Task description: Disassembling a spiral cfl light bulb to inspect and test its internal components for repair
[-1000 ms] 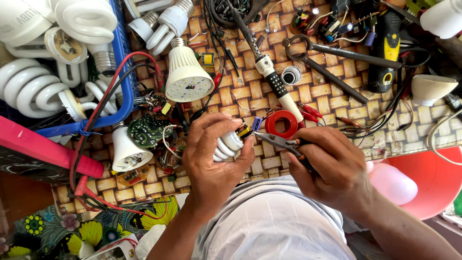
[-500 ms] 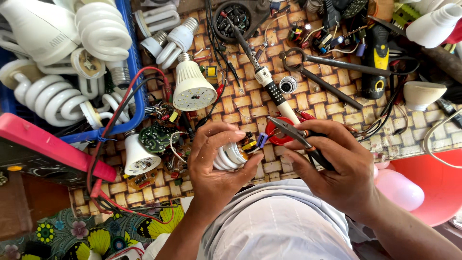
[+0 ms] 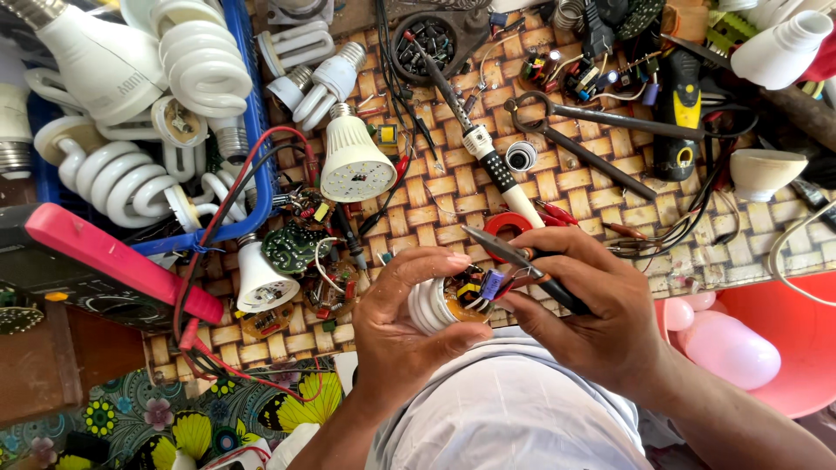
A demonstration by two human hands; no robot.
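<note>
My left hand [image 3: 409,335] grips a white bulb base [image 3: 433,305] whose open end shows a small circuit board with coloured parts [image 3: 477,289]. My right hand [image 3: 601,313] holds needle-nose pliers [image 3: 509,252] with dark handles; their tips point left just above the board. Both hands are over my lap, at the near edge of a woven mat [image 3: 601,187]. A red tape roll [image 3: 508,228] lies just beyond the pliers.
A soldering iron [image 3: 488,157], scissors [image 3: 592,122], loose circuit boards [image 3: 296,248] and LED bulbs [image 3: 353,161] litter the mat. A blue crate [image 3: 257,130] of spiral lamps sits left, a pink bar [image 3: 113,257] below it. A red basin [image 3: 784,339] with pink balloons is right.
The view has shifted so the mat's clutter sits higher and further right. My hands have turned the bulb base, so its open circuit board now faces the pliers.
</note>
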